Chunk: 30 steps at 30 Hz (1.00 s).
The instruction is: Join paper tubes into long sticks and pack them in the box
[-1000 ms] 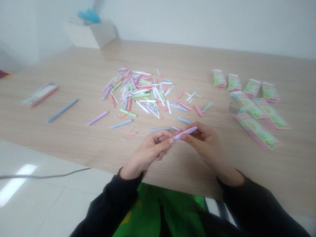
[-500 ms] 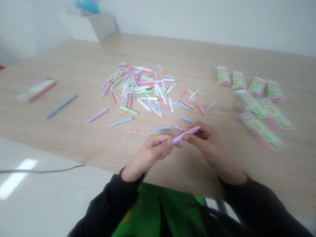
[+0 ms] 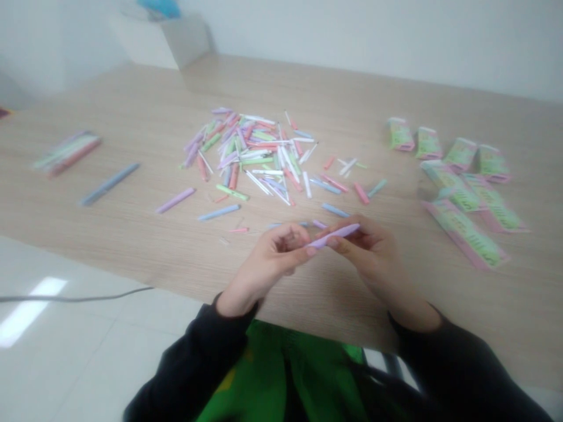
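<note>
A purple pen (image 3: 341, 232) is held just above the near part of the table, tilted up toward the right. My right hand (image 3: 373, 249) pinches it along its middle with thumb and fingers. At its lower left end, my left hand (image 3: 275, 252) grips it with the thumb in front, the other fingers curled behind. Beyond my hands lie loose blue pen parts, one of them a blue barrel (image 3: 335, 210). Further back is a pile of pen barrels, caps and white refills (image 3: 259, 152) in pink, purple, green and blue.
On the right stand and lie several pink and green packets (image 3: 466, 237). To the left are a bundle of pens (image 3: 70, 153), a blue pen (image 3: 109, 184) and a purple pen part (image 3: 176, 200). A white box (image 3: 176, 41) stands at the back left; a cable (image 3: 88, 299) crosses the floor.
My left fingers have shifted up and loosened behind the pen, with the thumb still at its end. My right hand keeps its hold almost unmoved. The view has tilted slightly.
</note>
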Available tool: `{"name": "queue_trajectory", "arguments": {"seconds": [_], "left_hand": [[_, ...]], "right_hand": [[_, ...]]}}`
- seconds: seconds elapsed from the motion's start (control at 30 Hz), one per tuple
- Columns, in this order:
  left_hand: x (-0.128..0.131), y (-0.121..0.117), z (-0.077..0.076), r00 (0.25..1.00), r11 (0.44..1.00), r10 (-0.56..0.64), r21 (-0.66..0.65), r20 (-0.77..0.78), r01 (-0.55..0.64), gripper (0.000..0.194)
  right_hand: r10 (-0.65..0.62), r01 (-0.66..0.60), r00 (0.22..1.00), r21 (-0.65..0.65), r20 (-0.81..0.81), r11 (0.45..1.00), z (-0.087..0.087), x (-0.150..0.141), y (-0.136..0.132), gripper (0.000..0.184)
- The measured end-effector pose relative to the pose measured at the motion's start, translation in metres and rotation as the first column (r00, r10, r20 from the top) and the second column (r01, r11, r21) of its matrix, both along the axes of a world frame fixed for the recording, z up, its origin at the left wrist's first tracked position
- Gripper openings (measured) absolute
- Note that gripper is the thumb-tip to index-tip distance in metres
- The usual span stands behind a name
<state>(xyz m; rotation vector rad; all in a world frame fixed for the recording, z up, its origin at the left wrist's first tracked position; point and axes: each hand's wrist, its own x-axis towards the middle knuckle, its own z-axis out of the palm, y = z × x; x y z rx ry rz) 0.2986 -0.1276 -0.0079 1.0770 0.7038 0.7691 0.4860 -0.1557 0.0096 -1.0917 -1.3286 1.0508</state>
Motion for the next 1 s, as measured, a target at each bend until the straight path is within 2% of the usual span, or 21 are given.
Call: {"name": "queue_trajectory", "arguments": {"seconds": [0.1,0.17,0.23,0.4,0.53,0.63,0.73,0.8,0.93,1.0], "left_hand": [[0.0,-0.0012,0.0024,0.995,0.992,-0.098,-0.079,0.02,0.099,0.039],[-0.0001,-0.0018,0.0021,0.984,0.981,-0.18,-0.075,0.013,0.181,0.046],[-0.0006,-0.0019,0.0005,0.979,0.978,-0.204,-0.046,0.009,0.204,0.044],[-0.003,-0.0024,-0.0042,0.982,0.982,-0.188,0.006,0.011,0.188,0.037],[-0.0037,-0.0043,-0.0026,0.986,0.984,-0.167,0.063,-0.027,0.168,0.034],[-0.0035,-0.005,0.0001,0.986,0.986,-0.164,0.02,-0.021,0.164,0.031],[-0.0031,-0.0039,0.0007,0.987,0.986,-0.159,-0.043,0.005,0.159,0.037],[-0.0027,-0.0026,0.0003,0.99,0.99,-0.139,-0.022,-0.027,0.138,0.037],[-0.0031,-0.001,0.0,0.997,0.995,-0.064,0.074,-0.039,0.066,0.023],[-0.004,-0.0015,0.0004,0.993,0.994,-0.093,0.049,-0.067,0.097,0.025]], "right_hand": [[0.012,-0.012,1.0,-0.017,-0.008,1.0,-0.001,0.0005,-0.0005,0.018],[0.023,-0.024,0.999,-0.03,-0.027,0.999,-0.0015,0.0005,0.0,0.018],[0.033,-0.034,0.998,-0.032,-0.05,0.999,-0.0019,0.0003,0.001,0.017],[0.044,-0.047,0.995,-0.036,-0.093,0.998,-0.0032,-0.0006,0.003,0.022],[0.027,-0.031,0.997,-0.059,-0.068,0.998,-0.0025,0.0006,0.0017,0.024],[0.031,-0.033,0.999,-0.081,-0.034,0.996,0.0002,0.0018,0.0004,0.025],[0.08,-0.082,0.996,-0.088,-0.03,0.993,0.0028,0.0025,-0.0002,0.025],[0.092,-0.095,0.995,-0.081,-0.04,0.992,0.0035,0.0029,-0.0004,0.025],[0.001,-0.001,1.0,-0.072,-0.004,0.997,0.0027,0.0034,-0.0009,0.029],[0.008,-0.01,1.0,-0.073,-0.017,0.997,0.002,0.0032,-0.0012,0.028]]}}
